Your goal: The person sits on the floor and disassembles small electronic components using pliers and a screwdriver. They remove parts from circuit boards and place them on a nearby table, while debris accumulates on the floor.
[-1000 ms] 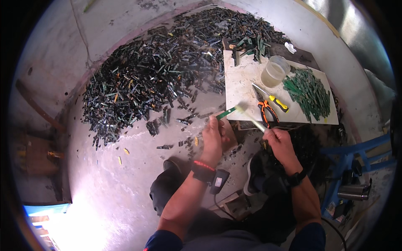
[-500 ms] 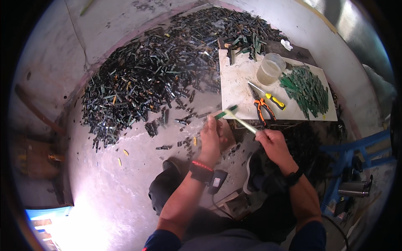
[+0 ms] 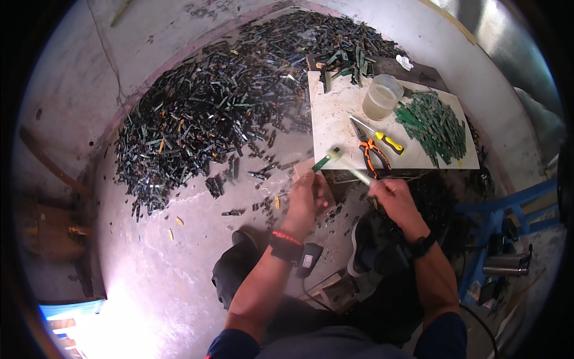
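Observation:
My left hand (image 3: 306, 196) is closed on the near end of a narrow green circuit-board strip (image 3: 321, 163), which points up and to the right. In my right hand (image 3: 391, 198) is a slim, pale-handled brush (image 3: 356, 172), gripped at its rear end. The brush's pale head lies against the far part of the strip, by the front left corner of a white board (image 3: 336, 119); motion blurs it. Pliers with orange-and-black handles (image 3: 376, 155) and a yellow-and-black screwdriver (image 3: 388, 142) rest on the board beyond my right hand.
A clear tub of liquid (image 3: 381, 99) stands on the board beside a pile of green strips (image 3: 433, 128). Dark strips (image 3: 203, 107) cover much of the floor at the far left. A blue chair (image 3: 508, 206) and a metal flask (image 3: 507, 264) are at the right.
The brush head has shifted from the middle of the green strip toward its far end. Both hands have moved slightly and keep their holds.

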The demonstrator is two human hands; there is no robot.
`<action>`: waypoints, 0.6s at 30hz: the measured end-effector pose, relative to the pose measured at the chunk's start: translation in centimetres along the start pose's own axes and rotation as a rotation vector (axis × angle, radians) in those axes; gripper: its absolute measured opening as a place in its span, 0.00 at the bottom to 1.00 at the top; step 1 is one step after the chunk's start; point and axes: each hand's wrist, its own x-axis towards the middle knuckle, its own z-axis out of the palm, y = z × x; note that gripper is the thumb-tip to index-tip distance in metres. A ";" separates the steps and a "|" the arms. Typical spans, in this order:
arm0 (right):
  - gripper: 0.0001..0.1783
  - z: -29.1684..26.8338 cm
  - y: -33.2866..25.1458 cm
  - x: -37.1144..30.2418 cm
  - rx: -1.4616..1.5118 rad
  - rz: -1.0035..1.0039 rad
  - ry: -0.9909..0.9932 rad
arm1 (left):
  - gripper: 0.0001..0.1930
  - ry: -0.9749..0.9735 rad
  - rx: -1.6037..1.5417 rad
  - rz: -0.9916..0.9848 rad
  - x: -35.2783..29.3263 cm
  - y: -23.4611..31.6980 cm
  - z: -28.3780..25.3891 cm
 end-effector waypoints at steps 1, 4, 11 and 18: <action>0.19 -0.2 0.5 0.2 0.005 -0.003 0.068 | 0.20 -0.012 0.008 0.015 -0.1 0.0 0.1; 0.19 -0.2 -0.4 -0.2 0.002 -0.029 -0.057 | 0.20 -0.013 0.019 0.036 0.0 0.0 0.1; 0.19 -0.7 0.0 -0.2 -0.040 -0.038 -0.012 | 0.20 -0.022 0.030 0.008 0.0 0.0 0.3; 0.18 -0.9 0.4 0.2 -0.058 0.051 -0.051 | 0.24 -0.147 -0.186 -0.144 0.2 0.2 0.0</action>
